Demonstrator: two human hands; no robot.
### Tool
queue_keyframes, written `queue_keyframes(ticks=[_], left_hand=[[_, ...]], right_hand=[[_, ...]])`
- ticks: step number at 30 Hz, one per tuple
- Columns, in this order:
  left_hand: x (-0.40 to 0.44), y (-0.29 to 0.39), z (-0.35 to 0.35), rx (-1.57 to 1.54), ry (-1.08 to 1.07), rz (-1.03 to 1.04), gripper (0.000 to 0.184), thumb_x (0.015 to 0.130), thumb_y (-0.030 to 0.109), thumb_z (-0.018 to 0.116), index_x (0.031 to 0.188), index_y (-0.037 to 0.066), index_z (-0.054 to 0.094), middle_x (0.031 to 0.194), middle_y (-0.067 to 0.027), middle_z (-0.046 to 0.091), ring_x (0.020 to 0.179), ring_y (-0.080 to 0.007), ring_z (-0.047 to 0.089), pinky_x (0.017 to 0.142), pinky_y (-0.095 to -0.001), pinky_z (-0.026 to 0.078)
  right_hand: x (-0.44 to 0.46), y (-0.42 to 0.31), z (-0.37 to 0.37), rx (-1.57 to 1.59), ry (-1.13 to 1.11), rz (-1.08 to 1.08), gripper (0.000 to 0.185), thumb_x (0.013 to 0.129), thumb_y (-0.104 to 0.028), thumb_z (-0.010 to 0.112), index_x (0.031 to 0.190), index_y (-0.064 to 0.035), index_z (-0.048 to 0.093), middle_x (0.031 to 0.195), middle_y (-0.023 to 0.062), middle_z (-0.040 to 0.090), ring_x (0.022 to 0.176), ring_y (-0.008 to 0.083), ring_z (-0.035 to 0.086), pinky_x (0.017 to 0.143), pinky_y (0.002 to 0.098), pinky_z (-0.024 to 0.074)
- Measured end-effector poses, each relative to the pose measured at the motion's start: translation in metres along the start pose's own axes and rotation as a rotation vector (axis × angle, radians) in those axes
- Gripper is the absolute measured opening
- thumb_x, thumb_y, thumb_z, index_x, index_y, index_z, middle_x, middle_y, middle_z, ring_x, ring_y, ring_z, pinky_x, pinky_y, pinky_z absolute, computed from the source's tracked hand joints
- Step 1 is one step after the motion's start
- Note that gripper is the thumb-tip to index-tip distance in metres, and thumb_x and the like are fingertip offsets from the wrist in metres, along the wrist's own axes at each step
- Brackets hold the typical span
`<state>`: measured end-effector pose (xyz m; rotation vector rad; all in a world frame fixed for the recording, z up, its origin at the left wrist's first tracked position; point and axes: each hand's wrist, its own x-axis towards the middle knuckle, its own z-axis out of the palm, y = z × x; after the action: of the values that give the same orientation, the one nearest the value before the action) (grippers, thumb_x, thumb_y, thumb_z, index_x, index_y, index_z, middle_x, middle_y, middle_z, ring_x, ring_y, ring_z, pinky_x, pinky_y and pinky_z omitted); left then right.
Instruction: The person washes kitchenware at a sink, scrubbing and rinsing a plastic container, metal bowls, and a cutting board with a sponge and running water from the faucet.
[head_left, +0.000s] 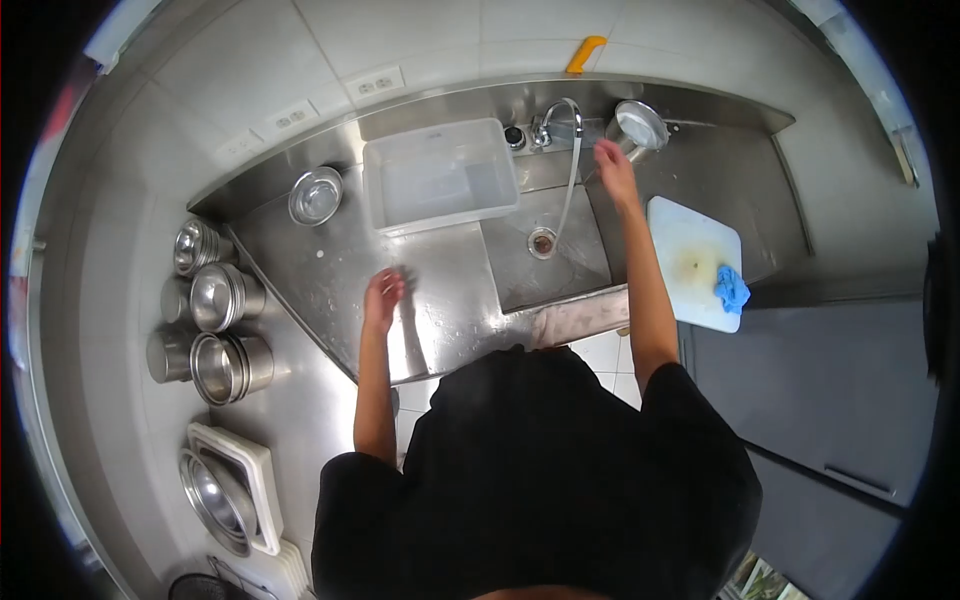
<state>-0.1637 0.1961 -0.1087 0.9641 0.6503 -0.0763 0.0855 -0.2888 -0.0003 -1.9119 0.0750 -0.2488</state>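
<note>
Clothing and limbs of the person: loose black shirt (540, 475), the cloth evenly dark and matt, softly creased along its upper edge; left sleeve (362, 490) and right sleeve (685, 410) short, wide and of the same black; left forearm (375, 395) and right forearm (648, 280) bare, slender, tapering to the wrist; left hand (383, 297) and right hand (613, 168) likewise bare.

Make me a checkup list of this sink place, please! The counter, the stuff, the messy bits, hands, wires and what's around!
Surface: steel counter, with droplets.
Job's things: metal pot beside the faucet; water runs toward the drain.
Clutter: blue cloth on a stained white cutting board.
Hands: left over the counter, nothing seen in it; right near the pot, touching unclear.
Cables: nothing seen.
Surroundings: wall outlets; stacked metal containers on the left.
</note>
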Motion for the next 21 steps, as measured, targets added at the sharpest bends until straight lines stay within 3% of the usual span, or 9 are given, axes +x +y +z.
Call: queue_keyframes(ticks=[2,4,6,8,11,14,15,19,21], left_hand=[[0.01,-0.014,0.033,0.059,-0.158,-0.076,0.046,0.098,0.029,0.051,0.133,0.0,0.045,0.115,-0.0172,0.06,0.096,-0.0239,0.063,0.081,-0.0315,0.053],[0.018,-0.013,0.082,0.006,-0.131,-0.131,0.056,0.099,0.03,0.049,0.142,-0.002,0.032,0.125,-0.0212,0.054,0.105,-0.0281,0.062,0.089,-0.0339,0.053],[0.033,-0.013,0.128,-0.04,-0.131,-0.134,0.063,0.1,0.029,0.047,0.147,-0.004,0.02,0.134,-0.0262,0.047,0.112,-0.0329,0.06,0.094,-0.0366,0.052],[0.058,-0.017,0.164,-0.078,-0.161,-0.093,0.067,0.101,0.026,0.044,0.149,-0.005,0.01,0.14,-0.0324,0.039,0.117,-0.0383,0.057,0.097,-0.0397,0.052],[0.115,-0.037,0.194,-0.196,0.013,-0.133,0.059,0.102,0.019,0.041,0.145,-0.01,0.015,0.132,-0.0371,0.043,0.111,-0.0438,0.059,0.093,-0.0423,0.057],[0.143,-0.055,0.201,-0.155,0.08,-0.075,0.051,0.102,0.016,0.039,0.14,-0.013,0.021,0.123,-0.0389,0.048,0.104,-0.0474,0.062,0.087,-0.0447,0.06],[0.14,-0.056,0.205,-0.16,0.123,-0.04,0.047,0.102,0.017,0.039,0.134,-0.015,0.027,0.118,-0.0353,0.053,0.1,-0.0461,0.064,0.086,-0.046,0.061],[0.123,-0.061,0.188,-0.132,-0.004,0.049,0.047,0.102,0.025,0.041,0.129,-0.013,0.033,0.125,-0.0345,0.051,0.107,-0.0448,0.062,0.092,-0.0445,0.058],[0.104,-0.061,0.186,-0.184,0.104,0.009,0.05,0.102,0.032,0.042,0.129,-0.01,0.035,0.129,-0.0357,0.048,0.114,-0.0426,0.058,0.098,-0.0445,0.053]], right_hand=[[0.052,0.027,0.026,-0.326,0.047,-0.057,0.041,0.091,-0.03,0.057,0.12,-0.0006,0.061,0.105,0.0099,0.065,0.092,0.0188,0.059,0.075,0.0353,0.0487],[0.073,0.0,0.057,-0.291,-0.307,0.158,0.049,0.086,-0.029,0.056,0.12,0.0058,0.056,0.105,0.0148,0.063,0.091,0.0219,0.06,0.076,0.0387,0.0483],[0.085,-0.01,0.103,-0.293,-0.573,0.144,0.05,0.084,-0.027,0.055,0.121,0.0063,0.053,0.104,0.0171,0.063,0.088,0.0227,0.06,0.075,0.0401,0.0478],[0.084,-0.005,0.155,-0.169,-0.504,0.167,0.048,0.085,-0.025,0.054,0.123,0.0038,0.053,0.109,0.0157,0.06,0.096,0.0217,0.058,0.079,0.0384,0.0483],[0.1,0.023,0.175,0.064,-0.614,0.036,0.05,0.086,-0.024,0.052,0.13,0.0,0.052,0.127,0.0132,0.056,0.113,0.0201,0.054,0.087,0.0357,0.0483],[0.078,-0.003,0.102,0.059,-0.835,0.038,0.052,0.09,-0.022,0.05,0.139,-0.005,0.048,0.143,0.0091,0.046,0.128,0.0198,0.045,0.095,0.0355,0.0468],[0.066,0.008,0.082,0.202,-0.876,0.152,0.05,0.095,-0.022,0.05,0.143,-0.0092,0.045,0.144,0.007,0.048,0.125,0.0195,0.049,0.095,0.0356,0.0472],[0.016,0.071,-0.017,0.178,-0.842,0.276,0.038,0.1,-0.028,0.049,0.133,-0.0087,0.056,0.125,0.0071,0.062,0.112,0.0185,0.059,0.089,0.0339,0.0488],[-0.016,0.095,-0.093,0.105,-0.798,0.295,0.036,0.1,-0.024,0.05,0.131,-0.0081,0.057,0.121,0.0051,0.064,0.108,0.0169,0.06,0.089,0.0324,0.0485]])
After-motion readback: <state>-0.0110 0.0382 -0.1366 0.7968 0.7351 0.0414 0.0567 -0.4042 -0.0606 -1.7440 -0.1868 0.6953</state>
